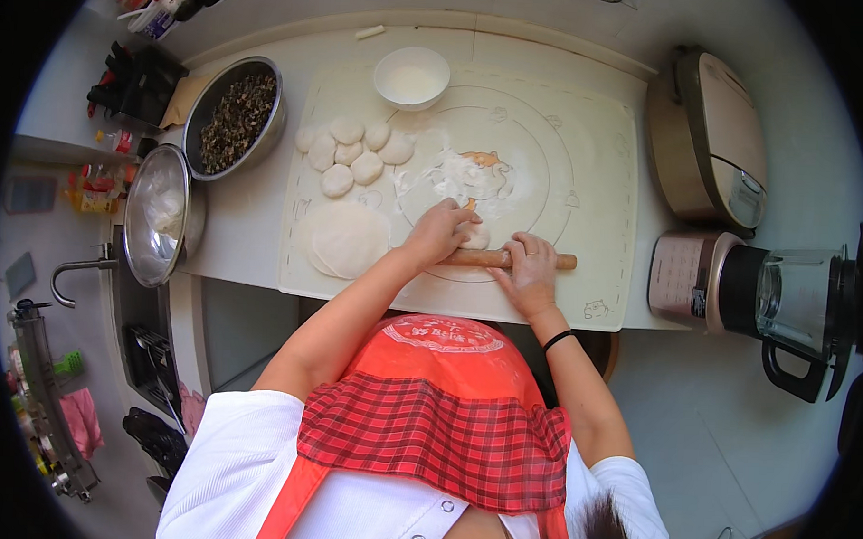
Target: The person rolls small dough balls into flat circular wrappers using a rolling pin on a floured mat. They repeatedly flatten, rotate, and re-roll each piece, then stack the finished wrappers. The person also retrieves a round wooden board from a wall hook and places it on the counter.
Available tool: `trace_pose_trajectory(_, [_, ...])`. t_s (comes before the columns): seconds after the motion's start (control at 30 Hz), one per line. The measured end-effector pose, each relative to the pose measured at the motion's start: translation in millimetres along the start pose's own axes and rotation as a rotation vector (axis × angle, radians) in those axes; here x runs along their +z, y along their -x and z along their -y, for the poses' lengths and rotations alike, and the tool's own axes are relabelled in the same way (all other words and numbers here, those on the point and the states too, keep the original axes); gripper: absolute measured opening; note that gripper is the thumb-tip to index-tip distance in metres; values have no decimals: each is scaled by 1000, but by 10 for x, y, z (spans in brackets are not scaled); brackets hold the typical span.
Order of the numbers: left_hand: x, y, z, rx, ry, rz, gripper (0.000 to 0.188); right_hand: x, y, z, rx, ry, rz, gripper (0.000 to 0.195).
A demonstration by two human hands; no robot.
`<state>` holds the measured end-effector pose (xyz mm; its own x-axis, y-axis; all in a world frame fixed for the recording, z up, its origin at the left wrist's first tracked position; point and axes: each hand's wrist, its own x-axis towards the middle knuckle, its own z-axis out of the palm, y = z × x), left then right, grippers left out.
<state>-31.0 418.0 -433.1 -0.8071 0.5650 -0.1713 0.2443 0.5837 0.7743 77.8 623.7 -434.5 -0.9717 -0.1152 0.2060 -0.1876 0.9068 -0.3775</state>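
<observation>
My right hand (531, 273) grips a wooden rolling pin (478, 258) near its right end, with the fingers lying over the wood. At the pin's other end my left hand (441, 233) holds the edge of a small piece of dough (477, 235), which lies just beyond the pin. The pin's left tip is hidden by that hand. Several floured dough rounds (367, 167) sit in a cluster on the pale silicone mat (596, 261). Rolled flat dough wrappers (350, 239) lie overlapping at the mat's left side. White flour (456, 178) is strewn beyond my hands.
A white bowl (412, 78) stands at the mat's far edge. To the left are a steel bowl of dark chopped filling (239, 117) and another steel bowl (186, 214) near the sink. A rice cooker (721, 137) and a blender (794, 293) stand on the right.
</observation>
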Motion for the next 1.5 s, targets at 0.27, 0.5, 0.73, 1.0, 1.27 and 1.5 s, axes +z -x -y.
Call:
trace_pose_trajectory(0.27, [-321,642,38,160,-238,-202,39,92,20,234,175,47,67,45])
trace_pose_trajectory(0.5, [-354,805,318,217,-115,-233,32,-189,29,253,41,91,21,36])
trace_pose_trajectory(0.73, [-240,553,310,86,-273,-331,27,-44,-180,258,142,64,59,35])
trace_pose_trajectory(1.0, [-36,632,238,63,-502,-371,52,38,91,207,270,132,59,54])
trace_pose_trajectory(1.27, [-116,100,247,-70,-608,-376,59,116,-562,49,321,224,74,59])
trace_pose_trajectory(1.5, [-339,-485,241,75,-590,-534,59,288,-1213,-260,277,252,-69,57])
